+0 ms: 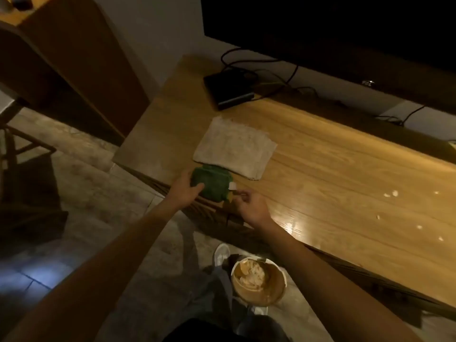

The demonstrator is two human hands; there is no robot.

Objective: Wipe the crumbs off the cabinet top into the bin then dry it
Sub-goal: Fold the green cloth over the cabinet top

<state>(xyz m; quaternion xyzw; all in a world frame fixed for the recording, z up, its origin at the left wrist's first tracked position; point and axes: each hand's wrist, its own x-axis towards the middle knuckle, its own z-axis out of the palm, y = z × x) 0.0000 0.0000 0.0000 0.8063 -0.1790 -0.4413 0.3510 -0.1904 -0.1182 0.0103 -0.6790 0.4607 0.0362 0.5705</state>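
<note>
A folded green cloth [212, 182] lies at the front edge of the wooden cabinet top [345, 169]. My left hand [185, 188] grips its left side, thumb on top. My right hand [249, 206] pinches the small white tag at the cloth's right corner. Just behind the green cloth lies a folded beige towel [234, 147]. Several white crumbs [394, 193] are scattered on the cabinet top to the right. On the floor below the cabinet edge stands a round bin [259, 280] with crumpled paper inside.
A black box [228, 88] with cables sits at the back of the cabinet, under a large dark TV screen [345, 25]. A wooden shelf unit [69, 58] stands to the left. My white shoe [220, 254] is next to the bin.
</note>
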